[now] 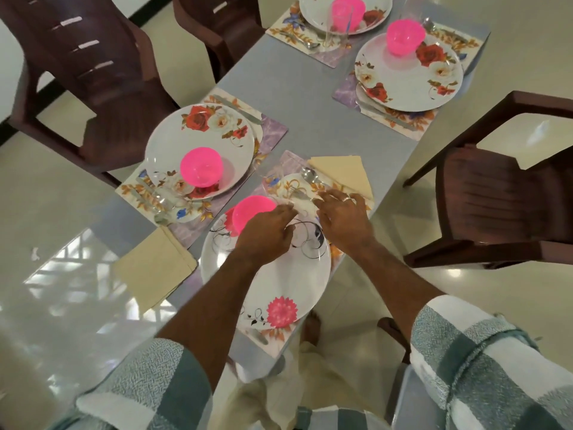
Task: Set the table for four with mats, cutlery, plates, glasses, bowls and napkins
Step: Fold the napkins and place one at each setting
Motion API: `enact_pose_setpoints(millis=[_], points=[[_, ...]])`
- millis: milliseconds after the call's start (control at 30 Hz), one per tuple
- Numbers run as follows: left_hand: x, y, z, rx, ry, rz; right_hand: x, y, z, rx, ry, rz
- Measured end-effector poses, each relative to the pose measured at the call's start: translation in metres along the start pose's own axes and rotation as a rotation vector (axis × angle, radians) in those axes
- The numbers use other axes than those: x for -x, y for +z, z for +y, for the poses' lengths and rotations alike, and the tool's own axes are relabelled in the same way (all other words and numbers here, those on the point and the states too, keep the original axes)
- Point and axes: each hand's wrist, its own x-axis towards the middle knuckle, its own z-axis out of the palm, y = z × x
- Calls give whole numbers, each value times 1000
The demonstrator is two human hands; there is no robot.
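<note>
At the nearest setting, both hands are lowered over the far edge of the plate [273, 274], beside the spoon [310, 176] and napkin [344, 175]. The left hand [266, 231] is curled, the right hand [344, 218] spread; neither grip's contents can be told. The cutlery is best nudged straight without the pink bowl [252, 212] being knocked.

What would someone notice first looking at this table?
Four bright pink bowls, one on each flowered plate, jump out against the grey table. At the nearest setting, the left hand and right hand reach over the plate toward a spoon beside a folded cream napkin.
</note>
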Motion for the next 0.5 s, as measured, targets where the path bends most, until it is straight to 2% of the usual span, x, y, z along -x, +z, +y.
enact_pose_setpoints(millis=[200,333,500], points=[[72,-14,-38,-22,-60,67,26,20,-83,-103,-159,136],[118,-22,-79,-41,-76,123,30,37,-148,-129,-244,128],[174,-36,-147,27,-246,213,25,60,-234,-131,-221,58]])
